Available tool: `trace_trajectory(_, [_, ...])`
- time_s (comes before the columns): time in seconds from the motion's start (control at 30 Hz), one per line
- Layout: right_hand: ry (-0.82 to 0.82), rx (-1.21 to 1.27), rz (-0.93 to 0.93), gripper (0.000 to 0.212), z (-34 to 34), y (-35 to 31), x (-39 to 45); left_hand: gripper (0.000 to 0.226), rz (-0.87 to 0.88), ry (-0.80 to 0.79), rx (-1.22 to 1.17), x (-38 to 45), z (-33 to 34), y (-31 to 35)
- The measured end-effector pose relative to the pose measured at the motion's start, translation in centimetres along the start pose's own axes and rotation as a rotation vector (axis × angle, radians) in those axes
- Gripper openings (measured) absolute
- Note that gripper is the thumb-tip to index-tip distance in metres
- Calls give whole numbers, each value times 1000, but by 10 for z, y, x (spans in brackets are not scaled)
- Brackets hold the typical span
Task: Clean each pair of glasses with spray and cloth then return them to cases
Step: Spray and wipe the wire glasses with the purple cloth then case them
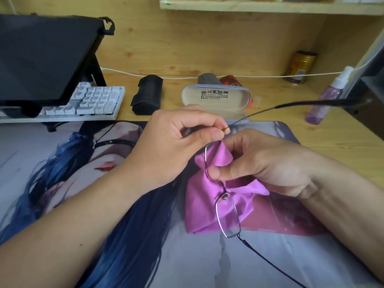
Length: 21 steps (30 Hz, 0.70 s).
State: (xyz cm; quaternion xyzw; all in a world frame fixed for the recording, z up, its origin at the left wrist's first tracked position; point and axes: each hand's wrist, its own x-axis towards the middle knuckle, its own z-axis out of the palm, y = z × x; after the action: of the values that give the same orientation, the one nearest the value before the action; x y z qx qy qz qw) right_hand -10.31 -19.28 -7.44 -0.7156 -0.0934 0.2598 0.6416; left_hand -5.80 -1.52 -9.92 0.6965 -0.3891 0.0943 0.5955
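Note:
Thin metal-framed glasses point(228, 217) hang over the printed desk mat, temples unfolded. My left hand point(176, 140) pinches the frame at the upper hinge, where one temple runs off to the right. My right hand point(255, 161) pinches a pink cloth point(209, 204) around the upper lens, thumb on the front. The lower lens is bare in front of the cloth. An open beige glasses case point(216, 98) lies just beyond my hands. A purple spray bottle point(326, 100) stands at the right. A black soft case point(147, 96) sits left of the open case.
A white keyboard point(91, 102) and a dark tilted screen on a stand point(41, 57) fill the back left. A can point(301, 65) stands at the back right by the wooden wall. A white cable point(166, 76) runs along the back. A red and a grey item lie behind the open case.

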Motion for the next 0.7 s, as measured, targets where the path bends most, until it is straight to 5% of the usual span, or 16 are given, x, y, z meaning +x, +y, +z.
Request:
trace_trajectory(0.3, [157,156,-201,7,11,9,6,20,-61,88,-48,2,-2,-6])
trace_trajectory(0.43, [259,322,-259,25,7,11,12,11,-26,161,6,0,0,-6])
trace_trajectory(0.53, [489,474,-293,19,-12,2,11,13,7,240,25,0,-6,-4])
trace_trajectory(0.6, [727,314,-342,7,-32,-3,6,18,-4,278,19,0,-10,-3])
trace_trajectory(0.7, [967,-239,-396,28,-52,-6,-4,18,-10,303,18,1,-12,1])
